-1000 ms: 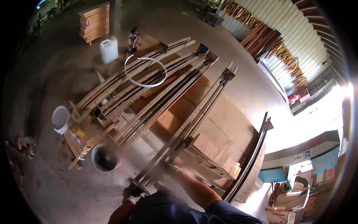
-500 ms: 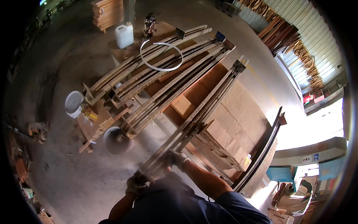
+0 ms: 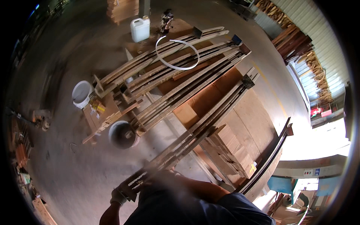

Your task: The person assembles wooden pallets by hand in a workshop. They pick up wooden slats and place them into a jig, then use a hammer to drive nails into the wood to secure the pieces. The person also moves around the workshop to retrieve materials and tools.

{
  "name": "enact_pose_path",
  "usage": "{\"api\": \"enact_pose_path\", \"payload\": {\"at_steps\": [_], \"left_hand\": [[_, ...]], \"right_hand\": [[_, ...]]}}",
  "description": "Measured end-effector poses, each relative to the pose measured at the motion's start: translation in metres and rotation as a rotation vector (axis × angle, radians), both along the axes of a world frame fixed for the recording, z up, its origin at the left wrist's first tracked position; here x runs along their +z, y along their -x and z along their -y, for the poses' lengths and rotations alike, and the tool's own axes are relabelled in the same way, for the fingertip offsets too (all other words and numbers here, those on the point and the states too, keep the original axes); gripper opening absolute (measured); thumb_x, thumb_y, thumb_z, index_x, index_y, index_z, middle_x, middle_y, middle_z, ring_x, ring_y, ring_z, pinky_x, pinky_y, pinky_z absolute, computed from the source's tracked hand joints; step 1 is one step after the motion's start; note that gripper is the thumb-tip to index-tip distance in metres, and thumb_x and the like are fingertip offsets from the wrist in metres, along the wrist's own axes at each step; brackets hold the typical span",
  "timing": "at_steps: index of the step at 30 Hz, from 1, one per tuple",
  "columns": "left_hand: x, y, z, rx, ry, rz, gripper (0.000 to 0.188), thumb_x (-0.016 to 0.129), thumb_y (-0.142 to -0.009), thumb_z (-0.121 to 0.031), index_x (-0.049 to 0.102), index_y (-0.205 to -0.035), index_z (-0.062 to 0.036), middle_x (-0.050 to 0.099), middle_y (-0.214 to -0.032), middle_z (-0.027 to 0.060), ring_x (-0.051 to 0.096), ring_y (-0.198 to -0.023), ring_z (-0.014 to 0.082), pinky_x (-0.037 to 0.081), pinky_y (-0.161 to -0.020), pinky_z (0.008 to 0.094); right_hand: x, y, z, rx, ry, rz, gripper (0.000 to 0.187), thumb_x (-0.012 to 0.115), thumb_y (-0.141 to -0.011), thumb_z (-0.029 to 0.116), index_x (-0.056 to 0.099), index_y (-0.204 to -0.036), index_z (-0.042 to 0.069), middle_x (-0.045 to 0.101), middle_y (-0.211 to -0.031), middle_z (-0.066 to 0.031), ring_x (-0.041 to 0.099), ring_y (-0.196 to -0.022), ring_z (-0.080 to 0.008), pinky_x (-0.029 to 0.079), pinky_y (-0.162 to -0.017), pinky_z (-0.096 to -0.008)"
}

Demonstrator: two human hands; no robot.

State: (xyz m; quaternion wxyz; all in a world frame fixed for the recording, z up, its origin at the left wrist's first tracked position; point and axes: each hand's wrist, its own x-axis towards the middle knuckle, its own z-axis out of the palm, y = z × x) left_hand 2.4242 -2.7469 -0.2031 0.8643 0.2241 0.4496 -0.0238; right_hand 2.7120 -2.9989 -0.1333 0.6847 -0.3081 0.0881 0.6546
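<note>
A long wooden bar clamp [image 3: 176,150], two parallel rails with dark metal plates at the ends, slants from near my body to a far rest on the workpiece stack. My gloved left hand [image 3: 119,195] grips its near end beside a metal plate. My right forearm crosses in front of my body toward the clamp's near part; blur hides the right hand's fingers. Under the clamp's far half sit an orange-brown panel [image 3: 215,92] and a block of stacked wood strips [image 3: 227,140].
More long bar clamps [image 3: 183,90] lie side by side ahead, with a white plastic hoop [image 3: 179,68] on them. Two buckets [image 3: 123,135] [image 3: 81,94] stand at the left, a white jug [image 3: 140,29] farther back. Another dark clamp [image 3: 268,157] lies at the right, near a teal machine [image 3: 281,185].
The clamp's near end has shifted left and lower, my left hand with it. My right hand has moved left from the clamp's side and is now blurred. The view has turned slightly.
</note>
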Motion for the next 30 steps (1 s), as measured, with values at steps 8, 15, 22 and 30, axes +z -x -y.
{"api": "enact_pose_path", "payload": {"at_steps": [8, 15, 22, 30], "left_hand": [[-0.006, 0.007, -0.008, -0.639, -0.681, -0.129, 0.032, 0.049, -0.097, -0.024, 0.06, -0.119, -0.004, 0.066, -0.119, 0.01, 0.061, -0.112, 0.0221, 0.052, -0.091, 0.0364], [0.07, -0.034, -0.002, -0.608, -0.364, -0.079, 0.038, 0.058, -0.089, -0.04, 0.065, -0.113, -0.0123, 0.068, -0.113, 0.0113, 0.064, -0.107, 0.0255, 0.051, -0.092, 0.0374], [0.094, -0.042, -0.024, -1.372, -1.129, -0.143, 0.04, 0.067, -0.083, -0.041, 0.066, -0.113, -0.0133, 0.07, -0.108, 0.0138, 0.065, -0.103, 0.0322, 0.051, -0.089, 0.0411], [0.172, -0.147, -0.014, -0.584, -1.406, -0.359, 0.039, 0.065, -0.088, -0.027, 0.063, -0.119, -0.0028, 0.066, -0.114, 0.0174, 0.064, -0.106, 0.0315, 0.05, -0.094, 0.0398]], "right_hand": [[0.059, -0.057, 0.032, 0.245, 0.31, 0.309, 0.041, 0.057, -0.097, 0.04, 0.059, -0.122, 0.007, 0.068, -0.104, -0.0108, 0.066, -0.085, -0.0222, 0.056, -0.071, -0.0341], [0.048, -0.109, 0.083, 0.014, 0.674, 0.204, 0.035, 0.063, -0.093, 0.045, 0.061, -0.108, 0.014, 0.067, -0.09, -0.007, 0.069, -0.08, -0.0262, 0.059, -0.067, -0.0399], [0.122, -0.155, 0.093, 0.287, 0.749, 0.54, 0.035, 0.065, -0.094, 0.027, 0.059, -0.118, 0.002, 0.07, -0.098, -0.0135, 0.07, -0.081, -0.0236, 0.058, -0.069, -0.0344], [0.176, -0.239, 0.079, 0.326, 0.554, 0.999, 0.029, 0.069, -0.091, 0.018, 0.063, -0.111, -0.002, 0.069, -0.093, -0.007, 0.067, -0.08, -0.0135, 0.054, -0.068, -0.0266]]}}
